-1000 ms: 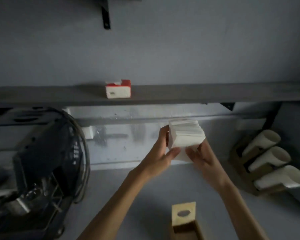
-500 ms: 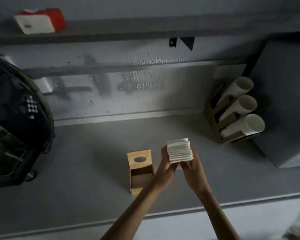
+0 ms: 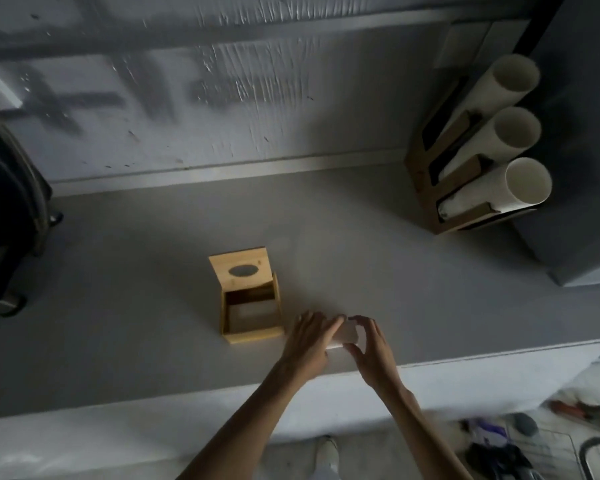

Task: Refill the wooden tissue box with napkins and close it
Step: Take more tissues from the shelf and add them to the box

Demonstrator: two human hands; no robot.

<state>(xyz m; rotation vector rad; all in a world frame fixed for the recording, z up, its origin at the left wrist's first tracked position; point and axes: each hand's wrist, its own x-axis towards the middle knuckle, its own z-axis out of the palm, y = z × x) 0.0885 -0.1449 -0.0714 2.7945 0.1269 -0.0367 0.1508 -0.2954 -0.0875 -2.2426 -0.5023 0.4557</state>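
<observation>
holding the napkins pressed between left hand and right hand, low over the desk, just right of the open wooden tissue box. could fan apart and catch on the rim if pushed in crooked.

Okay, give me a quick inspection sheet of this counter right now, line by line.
Surface: grey counter, mostly bare.
Job's things: wooden tissue box open, lid tipped back, inside too dim to judge; napkin stack held just right of it.
Clutter: cup dispenser with three cup stacks, far right.
Grippers: left hand and right hand both grip the stack.
Cables: nothing seen clearly.
Surroundings: dark machine at left; smeared wall panel behind.
</observation>
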